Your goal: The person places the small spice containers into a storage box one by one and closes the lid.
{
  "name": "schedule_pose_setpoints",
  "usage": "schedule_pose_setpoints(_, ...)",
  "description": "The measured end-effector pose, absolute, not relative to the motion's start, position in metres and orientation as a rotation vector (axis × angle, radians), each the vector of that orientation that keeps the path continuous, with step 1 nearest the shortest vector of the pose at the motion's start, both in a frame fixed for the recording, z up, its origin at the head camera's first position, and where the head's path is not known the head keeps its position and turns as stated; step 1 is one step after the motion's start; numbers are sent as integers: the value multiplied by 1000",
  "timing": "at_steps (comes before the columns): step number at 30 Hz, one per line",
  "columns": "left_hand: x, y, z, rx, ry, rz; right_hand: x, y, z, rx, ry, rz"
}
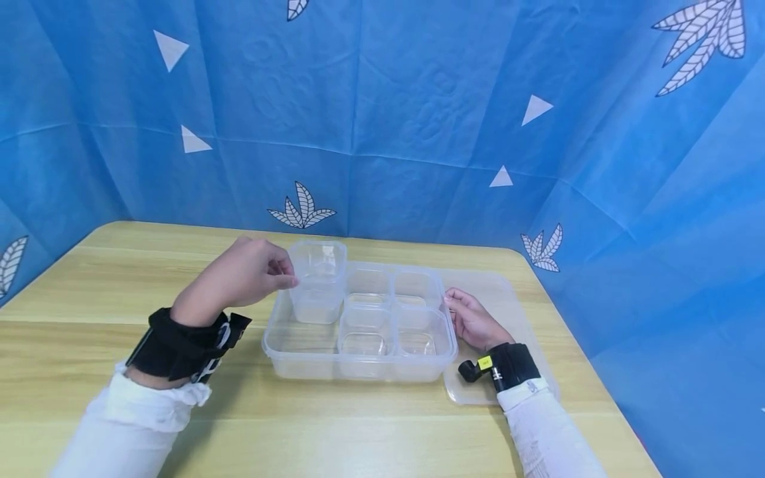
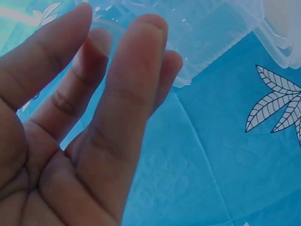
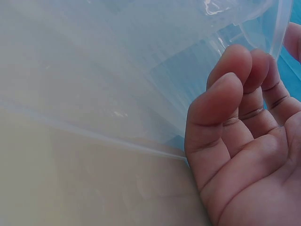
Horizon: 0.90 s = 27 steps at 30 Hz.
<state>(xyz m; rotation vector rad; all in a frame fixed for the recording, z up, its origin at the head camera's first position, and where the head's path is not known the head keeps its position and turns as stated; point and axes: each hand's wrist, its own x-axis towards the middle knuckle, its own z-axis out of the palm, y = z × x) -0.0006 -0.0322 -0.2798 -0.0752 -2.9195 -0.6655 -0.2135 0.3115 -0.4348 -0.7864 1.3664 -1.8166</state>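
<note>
A small clear plastic container (image 1: 319, 302) is held over the left part of a large clear plastic box (image 1: 299, 364). My left hand (image 1: 254, 272) pinches its rim from the left, fingers bent toward the thumb. Whether another cup sits beneath it, I cannot tell. Several similar small containers (image 1: 366, 325) stand in two rows in the middle and right of the box. At the box's right rim, my right hand (image 1: 472, 318) grips the edge. Its curled fingers (image 3: 214, 101) lie against the outer wall in the right wrist view.
A flat translucent lid (image 1: 478, 392) lies on the wooden table (image 1: 239, 431), partly under the box's right side and below my right forearm. Blue patterned cloth (image 1: 418, 99) hangs behind the table and along its sides.
</note>
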Motion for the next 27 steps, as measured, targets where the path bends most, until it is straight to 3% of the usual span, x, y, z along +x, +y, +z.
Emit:
schedule_pose_setpoints(16, 32, -25, -277, 31, -2925, -708, -211, 304, -435, -808, 1368, -1784)
schedule_pose_setpoints(27, 34, -19, -274, -55, -2929, -767, -212, 316, -432, -825, 1371, -1795)
